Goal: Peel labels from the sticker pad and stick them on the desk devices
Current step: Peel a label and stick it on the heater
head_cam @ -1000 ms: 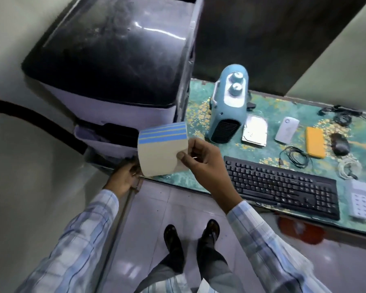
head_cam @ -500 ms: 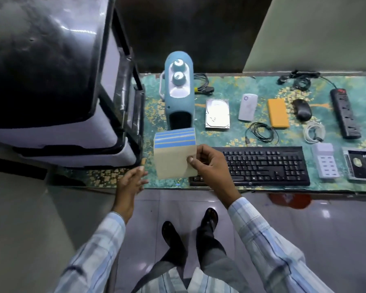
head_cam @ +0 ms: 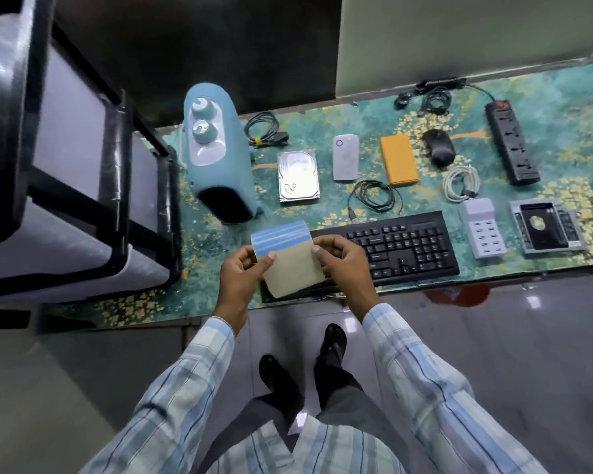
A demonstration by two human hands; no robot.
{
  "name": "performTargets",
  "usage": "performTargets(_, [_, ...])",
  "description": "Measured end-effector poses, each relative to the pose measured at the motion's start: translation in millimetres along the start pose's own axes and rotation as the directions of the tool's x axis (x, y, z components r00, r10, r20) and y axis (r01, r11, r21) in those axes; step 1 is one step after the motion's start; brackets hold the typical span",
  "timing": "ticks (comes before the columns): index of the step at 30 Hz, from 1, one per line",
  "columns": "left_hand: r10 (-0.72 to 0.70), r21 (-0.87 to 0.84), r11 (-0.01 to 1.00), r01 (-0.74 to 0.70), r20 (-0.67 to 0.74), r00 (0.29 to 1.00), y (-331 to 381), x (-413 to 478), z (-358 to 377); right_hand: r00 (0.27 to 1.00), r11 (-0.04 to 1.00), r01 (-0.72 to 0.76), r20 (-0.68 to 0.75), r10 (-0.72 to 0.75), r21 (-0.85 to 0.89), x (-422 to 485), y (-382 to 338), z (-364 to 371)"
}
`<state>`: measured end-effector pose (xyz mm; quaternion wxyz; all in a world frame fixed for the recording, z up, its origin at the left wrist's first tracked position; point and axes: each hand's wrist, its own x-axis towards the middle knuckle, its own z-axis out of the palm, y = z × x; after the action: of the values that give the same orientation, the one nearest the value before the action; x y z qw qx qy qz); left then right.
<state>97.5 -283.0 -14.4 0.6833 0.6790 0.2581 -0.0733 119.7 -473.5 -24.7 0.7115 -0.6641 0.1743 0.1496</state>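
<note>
Both hands hold the sticker pad (head_cam: 288,260) above the surface (head_cam: 322,131): left hand (head_cam: 242,277) pinching its left edge, right hand (head_cam: 344,263) pinching its right, beside the keyboard (head_cam: 401,246).

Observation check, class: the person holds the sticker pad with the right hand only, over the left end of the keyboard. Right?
Not quite: the head view shows both the left hand and the right hand holding the sticker pad, over the left end of the keyboard.

Surroundings only
2 black shoes (head_cam: 277,374) are standing on the glossy floor (head_cam: 514,350); a black-and-white cabinet (head_cam: 65,159) is sitting at left.
</note>
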Motion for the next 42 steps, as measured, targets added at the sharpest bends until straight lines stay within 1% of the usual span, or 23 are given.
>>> performTargets(3, [0.003, 0.042, 0.999, -0.003, -0.004, 1.0, 0, 3, 14, 1.0, 0.999, -0.021, -0.002, 0.022, 0.025, 10, 0, -12])
performTargets(6, [0.016, 0.093, 0.996, -0.011, -0.048, 0.999, -2, 9, 25, 0.999, 0.998, -0.039, 0.013, 0.038, 0.046, 16, 1, -20])
performTargets(7, [0.04, 0.155, 0.988, -0.027, -0.083, 0.996, -5, 12, 27, 0.999, 0.998, -0.045, 0.013, 0.044, 0.051, 18, 3, -21])
performTargets(8, [0.089, 0.258, 0.965, -0.053, -0.129, 0.988, -7, 13, 30, 0.999, 0.997, -0.053, 0.009, 0.052, 0.052, 19, 5, -22])
performTargets(9, [0.169, 0.387, 0.917, -0.094, -0.164, 0.972, -9, 14, 32, 0.998, 0.997, -0.061, 0.006, 0.061, 0.05, 20, 7, -23])
performTargets(10, [0.288, 0.515, 0.84, -0.173, -0.152, 0.945, -9, 14, 36, 0.998, 0.996, -0.07, 0.005, 0.07, 0.049, 21, 9, -23])
performTargets(11, [0.407, 0.609, 0.743, -0.278, -0.083, 0.909, -7, 16, 39, 0.997, 0.996, -0.079, 0.003, 0.079, 0.052, 23, 12, -23])
performTargets(12, [0.487, 0.662, 0.65, -0.374, 0.014, 0.873, -5, 18, 44, 0.996, 0.994, -0.09, 0.002, 0.09, 0.057, 25, 14, -23])
performTargets(13, [0.522, 0.68, 0.582, -0.445, 0.107, 0.846, -2, 20, 49, 0.995, 0.992, -0.102, 0.001, 0.102, 0.067, 26, 17, -23])
performTargets(15, [0.518, 0.69, 0.504, -0.519, 0.24, 0.821, 0, 23, 58, 0.993, 0.99, -0.115, 0.011, 0.114, 0.085, 29, 20, -23])
performTargets(17, [0.497, 0.715, 0.445, -0.539, 0.303, 0.813, -1, 27, 63, 0.993, 0.99, -0.117, 0.021, 0.116, 0.084, 30, 22, -22])
performTargets(25, [0.429, 0.776, 0.31, -0.549, 0.401, 0.809, 3, 45, 66, 0.991, 0.988, -0.134, 0.024, 0.133, 0.076, 39, 29, -25])
performTargets(31, [0.42, 0.782, 0.166, -0.601, 0.495, 0.761, 8, 56, 67, 0.991, 0.989, -0.133, 0.037, 0.131, 0.062, 43, 32, -26])
performTargets(33, [0.404, 0.778, 0.156, -0.608, 0.511, 0.758, 8, 60, 66, 0.992, 0.991, -0.125, 0.034, 0.124, 0.044, 45, 32, -25])
performTargets(36, [0.397, 0.773, 0.17, -0.611, 0.514, 0.76, 8, 64, 65, 0.994, 0.994, -0.105, 0.032, 0.104, 0.021, 47, 32, -24])
performTargets(42, [0.353, 0.78, 0.313, -0.543, 0.435, 0.828, 11, 69, 64, 0.995, 0.996, -0.085, 0.047, 0.086, -0.026, 52, 25, -24])
